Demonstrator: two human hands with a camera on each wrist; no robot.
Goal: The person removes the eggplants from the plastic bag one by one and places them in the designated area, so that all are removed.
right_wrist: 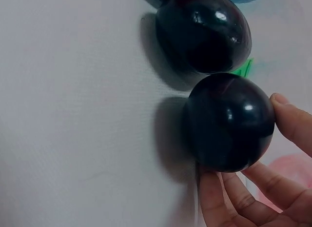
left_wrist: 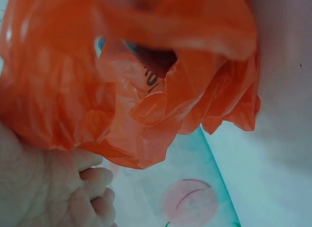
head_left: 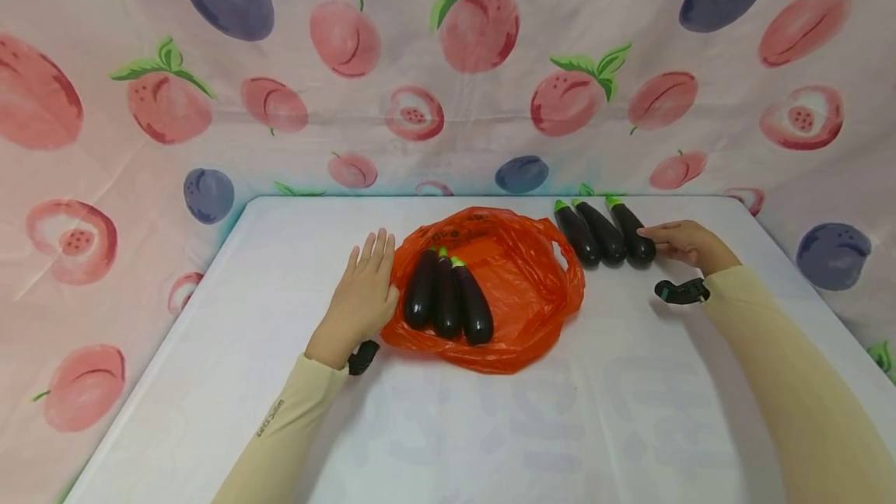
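An orange-red plastic bag [head_left: 525, 286] lies spread on the table with its mouth open and rim bunched up. Three dark eggplants [head_left: 446, 298] lie side by side in its left half, green stem ends pointing away. My left hand [head_left: 357, 298], fingers straight, rests against the bag's left rim; the left wrist view shows the palm beside the crumpled plastic [left_wrist: 141, 124]. To the right of the bag, three more eggplants [head_left: 600, 233] lie in a row. My right hand [head_left: 689, 246] holds the rightmost eggplant [right_wrist: 231, 122], thumb on one side and fingers on the other.
The white table [head_left: 490, 434] has its back edge just behind the eggplants. A curtain [head_left: 483, 123] printed with fruit hangs behind and at the sides. A black wrist camera [head_left: 680, 292] sits at the right wrist, another [head_left: 363, 358] at the left.
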